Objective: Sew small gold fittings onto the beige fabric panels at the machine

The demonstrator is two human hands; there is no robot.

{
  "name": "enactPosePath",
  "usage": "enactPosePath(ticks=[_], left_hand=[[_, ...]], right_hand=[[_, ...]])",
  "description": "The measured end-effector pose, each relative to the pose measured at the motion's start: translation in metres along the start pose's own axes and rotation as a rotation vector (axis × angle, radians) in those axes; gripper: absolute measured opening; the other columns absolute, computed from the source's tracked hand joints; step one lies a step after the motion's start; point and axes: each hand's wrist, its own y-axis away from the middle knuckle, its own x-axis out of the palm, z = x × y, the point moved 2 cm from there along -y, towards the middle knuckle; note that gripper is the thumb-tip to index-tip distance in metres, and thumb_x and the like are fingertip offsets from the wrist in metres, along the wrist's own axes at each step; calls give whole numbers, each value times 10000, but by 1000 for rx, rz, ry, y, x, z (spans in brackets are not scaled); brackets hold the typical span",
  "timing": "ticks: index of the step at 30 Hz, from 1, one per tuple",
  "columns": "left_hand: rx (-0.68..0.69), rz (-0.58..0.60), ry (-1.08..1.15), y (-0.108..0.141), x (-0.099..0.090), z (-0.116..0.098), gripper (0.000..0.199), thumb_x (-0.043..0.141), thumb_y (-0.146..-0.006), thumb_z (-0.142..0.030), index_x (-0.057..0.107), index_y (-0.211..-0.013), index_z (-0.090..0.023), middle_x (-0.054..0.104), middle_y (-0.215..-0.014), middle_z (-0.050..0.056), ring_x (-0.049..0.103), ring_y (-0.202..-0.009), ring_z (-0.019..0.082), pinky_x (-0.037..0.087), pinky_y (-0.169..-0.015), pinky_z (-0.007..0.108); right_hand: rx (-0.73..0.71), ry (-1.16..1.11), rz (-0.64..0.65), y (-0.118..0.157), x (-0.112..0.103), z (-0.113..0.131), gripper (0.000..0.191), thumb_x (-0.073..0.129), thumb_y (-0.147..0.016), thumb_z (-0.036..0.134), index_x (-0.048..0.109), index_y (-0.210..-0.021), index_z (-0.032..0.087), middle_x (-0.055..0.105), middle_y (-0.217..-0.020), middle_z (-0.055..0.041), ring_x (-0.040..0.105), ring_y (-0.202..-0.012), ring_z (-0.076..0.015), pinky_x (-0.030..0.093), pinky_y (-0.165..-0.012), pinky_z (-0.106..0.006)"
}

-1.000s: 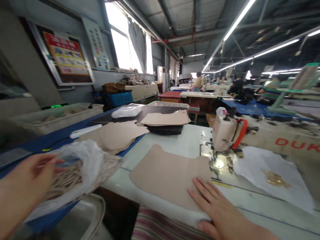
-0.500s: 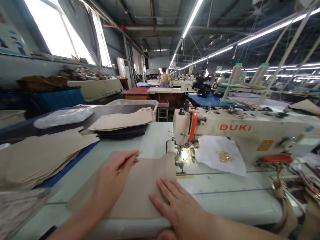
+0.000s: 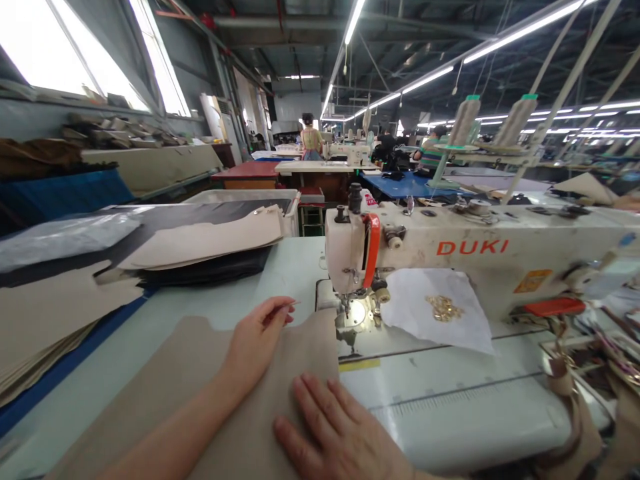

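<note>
A flat beige piece of material (image 3: 200, 373) lies on the machine table, its far right corner beside the needle area of a white sewing machine (image 3: 420, 233). Above the piece's notched far edge, my left hand (image 3: 263, 327) is closed in a pinch. From its fingertips sticks out a thin, pale, pointed thing, too small to name. My right hand (image 3: 335, 427) rests flat on the piece, fingers slightly spread. A lamp lights the needle plate (image 3: 357, 312). On the machine bed lies a white cloth (image 3: 435, 293) holding a small heap of gold-coloured metal bits (image 3: 444, 309).
Stacked beige pieces (image 3: 210, 237) lie on black material at the back left, with another stack (image 3: 45, 310) nearer. Thread cones (image 3: 464, 121) stand behind the machine. Beige straps (image 3: 565, 393) hang at the right. A person (image 3: 311, 139) is far off.
My view has shifted, and more of the beige piece shows at lower left. My left hand is closer to the needle, still pinching. The right hand stays flat, slightly nearer to me.
</note>
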Motion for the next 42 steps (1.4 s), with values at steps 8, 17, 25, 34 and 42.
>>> enactPosePath(ticks=[8, 17, 25, 34, 42], left_hand=[[24, 40, -93, 1, -3, -9, 310, 475, -728, -436, 633, -875, -212, 699, -834, 24, 663, -692, 194, 521, -720, 306], [-78, 58, 47, 0, -2, -12, 343, 540, -656, -447, 658, -868, -204, 697, -787, 17, 654, -694, 200, 517, -742, 310], [-160, 37, 175, -3, -6, -9, 330, 624, -610, -427, 703, -844, -208, 694, -730, 12, 637, -675, 185, 514, -698, 277], [-229, 115, 216, -3, -8, -16, 297, 639, -643, -401, 710, -841, -192, 640, -595, -35, 584, -608, 133, 467, -607, 188], [-264, 150, 187, -4, -7, -20, 292, 692, -579, -410, 727, -804, -228, 732, -699, -8, 660, -683, 192, 501, -583, 216]], right_hand=[[404, -1189, 4, 7, -27, -17, 595, 433, -886, 518, 301, -1401, 250, 195, -1485, -100, 153, -1363, -277, 165, -1089, -502], [803, -2201, -495, 17, -67, -33, 731, 149, -856, 687, 417, -1338, 207, 338, -1442, -64, 286, -1328, -169, 151, -1107, -389], [708, -1322, -256, 23, -65, -35, 746, -291, -857, 242, 172, -1439, 192, 351, -1421, -87, 381, -1267, -140, 407, -968, -459], [671, -1430, -408, 28, -66, -41, 754, -267, -872, 314, 221, -1429, 171, 339, -1422, -113, 362, -1279, -162, 368, -998, -472], [988, -752, -539, 72, -87, -103, 290, 536, -855, 382, 655, -1057, 210, 626, -1175, -76, 529, -1147, -230, 391, -987, -391]])
